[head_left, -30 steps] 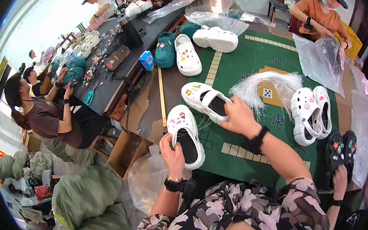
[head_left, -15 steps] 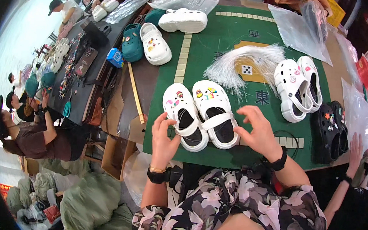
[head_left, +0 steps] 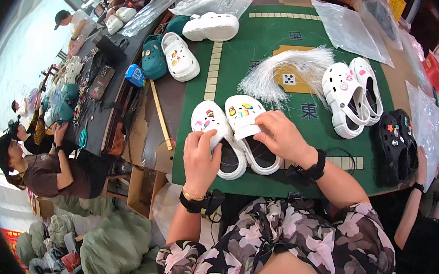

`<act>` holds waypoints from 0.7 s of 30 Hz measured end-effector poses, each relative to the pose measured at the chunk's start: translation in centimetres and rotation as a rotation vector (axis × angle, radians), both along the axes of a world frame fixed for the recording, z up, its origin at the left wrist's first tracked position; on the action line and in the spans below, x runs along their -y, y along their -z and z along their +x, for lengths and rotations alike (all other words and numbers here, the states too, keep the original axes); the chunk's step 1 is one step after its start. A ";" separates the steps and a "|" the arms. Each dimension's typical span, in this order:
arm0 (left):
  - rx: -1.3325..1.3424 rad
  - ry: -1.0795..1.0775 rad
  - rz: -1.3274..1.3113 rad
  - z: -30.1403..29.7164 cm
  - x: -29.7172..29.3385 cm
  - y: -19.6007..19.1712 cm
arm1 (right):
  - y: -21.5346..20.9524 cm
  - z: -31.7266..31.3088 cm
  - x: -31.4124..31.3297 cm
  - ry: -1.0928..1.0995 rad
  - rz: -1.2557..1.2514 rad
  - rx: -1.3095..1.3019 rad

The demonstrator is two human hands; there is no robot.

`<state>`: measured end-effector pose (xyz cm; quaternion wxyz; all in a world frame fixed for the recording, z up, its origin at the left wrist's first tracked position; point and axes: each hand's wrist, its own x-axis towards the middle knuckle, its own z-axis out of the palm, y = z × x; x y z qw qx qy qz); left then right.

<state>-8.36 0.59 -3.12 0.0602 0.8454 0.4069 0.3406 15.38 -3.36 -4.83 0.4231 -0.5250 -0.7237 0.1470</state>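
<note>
A pair of white clogs with colourful charms lies in front of me, toes pointing away. My left hand (head_left: pixel 200 160) curls its fingers over the strap area of the left clog (head_left: pixel 206 116). With thumb and fingers, my right hand (head_left: pixel 287 140) grips the heel strap of the right clog (head_left: pixel 243 112), which is turned forward over its upper. Both dark insoles show at the open heels. My left fingers partly hide the left clog's strap.
Beyond the pair, a bundle of white plastic ties (head_left: pixel 267 70) lies on the green mat (head_left: pixel 223 90). White clogs (head_left: pixel 344 93) and black clogs (head_left: pixel 388 146) sit to the right, teal clogs (head_left: pixel 154 58) to the left. A wooden stick (head_left: pixel 161 116) lies left; co-workers stand around.
Both hands have moved in onto the clogs, my right hand leftward and forward. The right clog's strap has swung from behind the opening to the front. My view has shifted slightly.
</note>
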 end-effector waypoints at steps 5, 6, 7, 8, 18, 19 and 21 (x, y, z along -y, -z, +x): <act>0.038 0.168 -0.233 0.5 0.0 -0.4 | -0.4 -0.2 1.5 -0.002 -0.036 -0.031; 0.050 0.238 -0.233 0.6 0.0 -0.5 | -0.2 -0.5 1.7 -0.002 0.000 -0.048; 0.025 0.287 -0.200 0.8 -0.2 -0.6 | -0.2 -0.6 1.9 -0.016 0.035 -0.021; 0.024 0.296 -0.199 1.3 -0.1 -0.9 | -0.4 -0.7 1.9 -0.031 0.070 0.006; 0.041 0.300 -0.342 2.1 -0.7 0.1 | 2.5 8.9 -3.4 0.395 -0.269 0.098; 0.043 0.302 -0.338 2.0 -1.0 0.0 | 3.6 10.0 -4.1 0.397 -0.265 0.099; -0.010 0.328 -0.289 1.9 -1.5 -0.1 | 5.1 11.6 -5.4 0.450 -0.279 0.240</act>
